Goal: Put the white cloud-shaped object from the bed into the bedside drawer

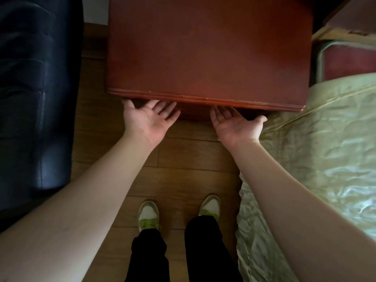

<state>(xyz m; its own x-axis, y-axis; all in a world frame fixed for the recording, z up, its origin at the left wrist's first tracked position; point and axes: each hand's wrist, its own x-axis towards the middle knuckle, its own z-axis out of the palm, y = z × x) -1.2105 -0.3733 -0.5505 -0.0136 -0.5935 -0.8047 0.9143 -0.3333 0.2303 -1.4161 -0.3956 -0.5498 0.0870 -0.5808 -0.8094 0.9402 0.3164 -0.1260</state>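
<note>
I look straight down on a reddish-brown wooden bedside cabinet (207, 49). My left hand (147, 119) is palm-up, fingers spread, its fingertips tucked under the cabinet's front top edge at the left. At the right of that same edge my right hand (237, 125) is held palm-up too, its fingers also reaching under it. Both hands hold nothing. The drawer front is hidden below the overhanging top. The bed (325, 139), covered in pale green quilted fabric, lies at the right. No white cloud-shaped object is in view.
A dark leather chair or sofa (34, 94) stands at the left, close to the cabinet. Wooden floor (183, 159) runs between it and the bed. My feet in green-and-white shoes (148, 214) stand below the cabinet. A red-and-cardboard item (350, 23) sits at the bed's head.
</note>
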